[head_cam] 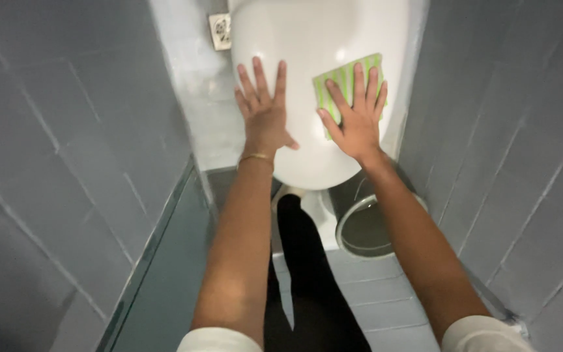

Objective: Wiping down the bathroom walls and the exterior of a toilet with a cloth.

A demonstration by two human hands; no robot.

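Observation:
A white toilet lid [307,45] fills the upper middle of the head view, closed. My left hand [263,111] lies flat on it with fingers spread, holding nothing. My right hand [358,114] presses flat on a green and white striped cloth [340,78] that rests on the right side of the lid. A thin bracelet circles my left wrist.
Grey tiled walls [66,150] close in on both sides. A round bucket with a pale rim [341,228] stands on the floor right of the toilet base. A square floor drain [220,31] sits at the top left of the bowl. My dark-clad leg [307,274] is below.

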